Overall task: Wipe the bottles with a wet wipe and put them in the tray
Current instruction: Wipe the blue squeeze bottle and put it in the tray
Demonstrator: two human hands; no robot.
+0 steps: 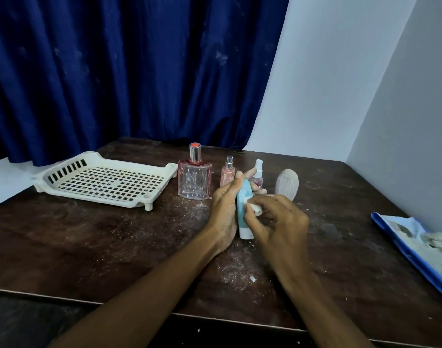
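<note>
My left hand (pixel 223 209) grips a light blue tube bottle (pixel 243 209) with a white cap, held over the middle of the dark table. My right hand (pixel 277 219) pinches a small white wet wipe (pixel 253 205) against the tube's side. Behind them stand a square pink glass perfume bottle (pixel 194 178), a slim pink spray bottle (pixel 227 173) and a small clear spray bottle (pixel 258 175) partly hidden by my fingers. A cream ribbed bottle (pixel 287 184) is at the right of them. The white perforated tray (pixel 103 180) sits at the back left and holds nothing.
A blue wet-wipe pack (pixel 416 244) lies at the right table edge. White crumbs and dust are scattered over the wooden table (pixel 114 247). A blue curtain hangs behind, and a white wall stands close on the right.
</note>
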